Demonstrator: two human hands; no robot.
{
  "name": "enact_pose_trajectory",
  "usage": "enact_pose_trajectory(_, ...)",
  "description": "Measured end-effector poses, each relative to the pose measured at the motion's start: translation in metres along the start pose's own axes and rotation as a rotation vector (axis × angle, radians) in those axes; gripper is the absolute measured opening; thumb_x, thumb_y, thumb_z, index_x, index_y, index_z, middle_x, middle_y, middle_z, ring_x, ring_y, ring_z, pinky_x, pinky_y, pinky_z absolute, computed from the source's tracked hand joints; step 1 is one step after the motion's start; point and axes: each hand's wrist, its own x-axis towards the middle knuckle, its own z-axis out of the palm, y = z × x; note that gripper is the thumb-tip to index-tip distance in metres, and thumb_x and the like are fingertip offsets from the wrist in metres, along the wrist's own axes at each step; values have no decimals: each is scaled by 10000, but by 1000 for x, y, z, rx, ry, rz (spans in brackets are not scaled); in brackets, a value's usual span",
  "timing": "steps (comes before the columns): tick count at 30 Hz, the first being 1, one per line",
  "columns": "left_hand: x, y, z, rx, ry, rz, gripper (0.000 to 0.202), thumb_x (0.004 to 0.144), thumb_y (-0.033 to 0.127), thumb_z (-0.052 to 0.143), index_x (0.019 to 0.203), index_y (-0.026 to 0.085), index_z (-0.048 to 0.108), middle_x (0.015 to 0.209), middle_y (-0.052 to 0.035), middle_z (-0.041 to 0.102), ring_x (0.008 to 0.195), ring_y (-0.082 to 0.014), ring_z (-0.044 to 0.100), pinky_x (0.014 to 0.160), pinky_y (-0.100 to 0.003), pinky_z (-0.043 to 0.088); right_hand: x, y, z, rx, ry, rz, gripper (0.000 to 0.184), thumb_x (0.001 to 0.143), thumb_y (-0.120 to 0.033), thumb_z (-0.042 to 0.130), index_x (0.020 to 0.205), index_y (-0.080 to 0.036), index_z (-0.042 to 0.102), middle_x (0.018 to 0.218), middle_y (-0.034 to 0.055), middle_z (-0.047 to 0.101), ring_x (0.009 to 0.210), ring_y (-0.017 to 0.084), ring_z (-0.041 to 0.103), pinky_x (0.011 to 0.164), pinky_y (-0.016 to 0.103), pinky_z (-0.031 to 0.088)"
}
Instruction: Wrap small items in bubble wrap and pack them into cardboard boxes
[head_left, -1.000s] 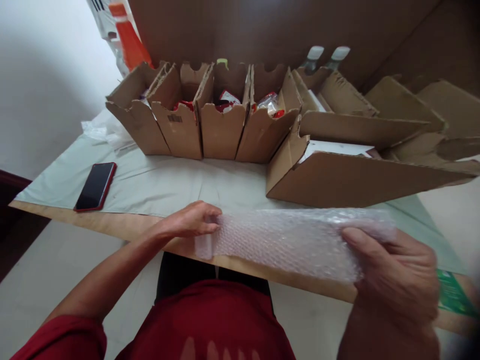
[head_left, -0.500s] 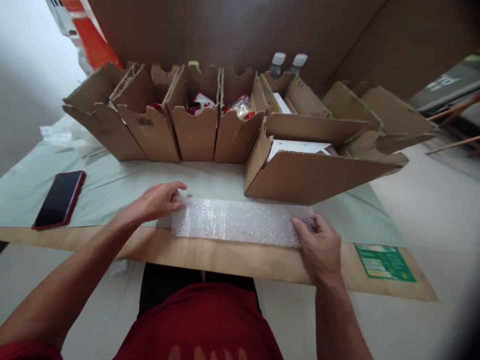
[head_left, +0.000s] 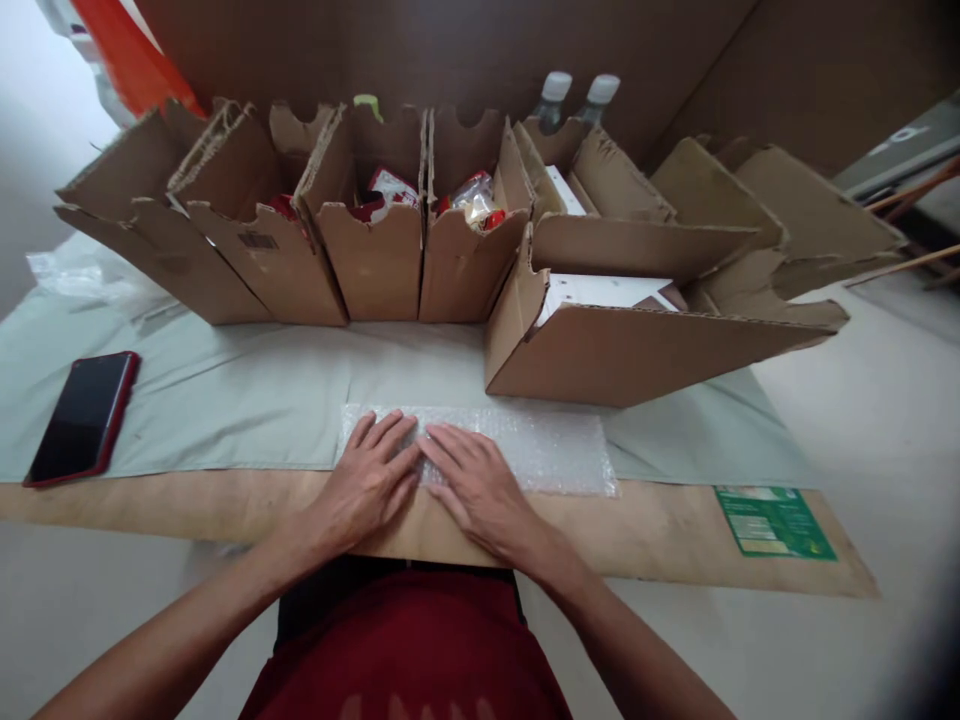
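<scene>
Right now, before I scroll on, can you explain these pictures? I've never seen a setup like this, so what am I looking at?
There is no machine here: a person works with two bare hands. Every picture comes from one camera worn on the head, looking forward and down. The left hand and right hand lie side by side, fingers spread on a flat strip of bubble wrap; neither grips anything. Underneath is a pale green cloth with a bare wooden edge toward the person. A phone lies at left, a green printed sheet at right, and open cardboard boxes stand behind.
</scene>
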Motion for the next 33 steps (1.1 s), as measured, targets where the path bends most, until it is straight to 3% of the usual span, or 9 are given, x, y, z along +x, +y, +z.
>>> enact_pose_trajectory(3,-8,-10,5,-59,-7,16,406,988,229,540,1380,215,646,1534,-158,577,1473,-366,477,1243,-655,336,-50,44,-8,-80,86,202,406,1036,-342,474,1392,-263,652,1515,96,608,1405,304,558,1133,557,473)
enact_pose_trajectory(8,-12,-15,1,-136,25,10,392,983,247,553,1364,255,642,1544,-120,571,1478,-334,475,1242,-605,370,-131,106,-61,-277,286,549,458,1032,-496,417,1160,-201,743,1296,147,730,1242,351,661,1066,590,501)
enact_pose_trajectory(13,-21,-26,-18,8,251,-171,394,952,257,611,1344,284,632,1487,-139,588,1450,-396,473,1191,-639,386,-108,106,-77,-271,335,552,414,1029,-464,432,1171,-211,729,1270,148,728,1205,341,655,1056,551,488)
enact_pose_trajectory(16,-25,-34,-26,205,245,-296,352,960,393,607,1268,230,654,1398,-189,618,1380,-456,501,1106,-675,424,-79,112,-66,-285,280,576,411,1019,-436,459,1192,-176,726,1225,172,732,1145,354,648,1011,540,482)
enact_pose_trajectory(19,-23,-31,-20,287,222,-357,326,968,462,567,1136,207,681,1305,-194,649,1285,-447,557,1041,-649,463,-66,117,-54,-307,304,623,357,978,-423,517,1044,-156,745,1137,183,743,1044,351,653,935,531,491)
enact_pose_trajectory(24,-20,-21,-15,196,285,-368,182,948,337,528,895,223,658,1231,-165,703,1140,-396,642,914,-560,517,-84,94,-62,3,430,685,233,926,-410,591,845,-210,681,934,91,748,891,254,686,845,398,529)
enact_pose_trajectory(26,-16,-25,-29,90,292,-385,137,930,311,535,919,235,648,1089,-105,756,980,-321,707,828,-467,551,-97,71,-69,238,399,762,227,913,-411,618,979,-208,695,860,52,732,774,206,678,741,328,542)
enact_pose_trajectory(29,6,-36,-58,62,320,-427,129,917,291,571,997,246,662,911,-14,769,791,-233,724,701,-340,547,-110,32,-64,622,231,768,451,937,-401,600,1338,-195,622,842,25,710,727,174,678,685,281,560)
enact_pose_trajectory(33,73,-41,-70,196,349,-225,187,943,241,554,1080,215,677,1062,-54,785,965,-259,728,916,-412,557,-114,-12,-35,818,45,637,643,965,-339,570,1584,-219,445,863,26,695,759,165,665,774,292,588)
